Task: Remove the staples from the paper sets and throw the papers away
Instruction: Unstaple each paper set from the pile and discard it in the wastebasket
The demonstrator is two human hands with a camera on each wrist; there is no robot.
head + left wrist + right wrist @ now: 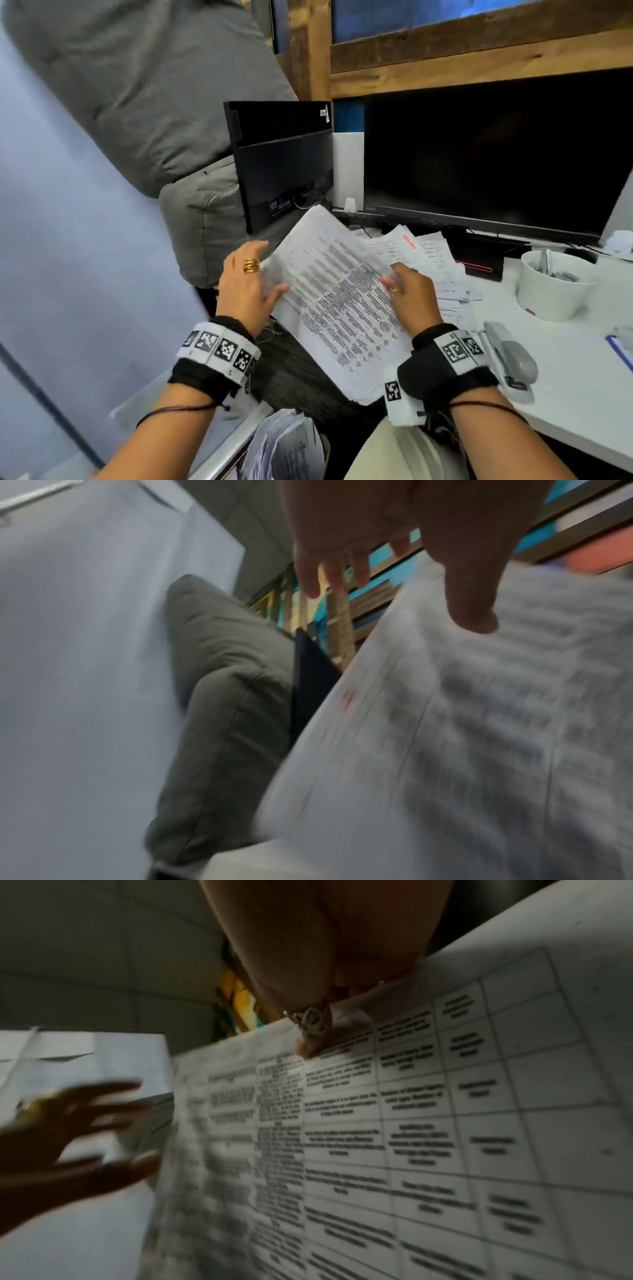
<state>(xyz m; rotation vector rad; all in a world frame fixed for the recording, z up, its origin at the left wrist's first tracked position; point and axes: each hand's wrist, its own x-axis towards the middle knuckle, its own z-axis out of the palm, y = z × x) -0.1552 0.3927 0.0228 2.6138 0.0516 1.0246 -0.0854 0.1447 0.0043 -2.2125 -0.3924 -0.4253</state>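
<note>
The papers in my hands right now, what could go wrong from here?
1. Only the right hand pinches the paper set; the left hand looks spread open at its edge, so loose sheets might slip to the floor.
2. Whether a staple remains cannot be seen; binning it now could leave one in.
3. The sheets swing close to the bowl and stapler on the desk, and might knock them.

A: Can you read the printed paper set?
B: No, its text blurs in every view, and no staple is discernible.
A: The left hand?
B: Smeared in the right wrist view; whether it touches paper, unclear
</note>
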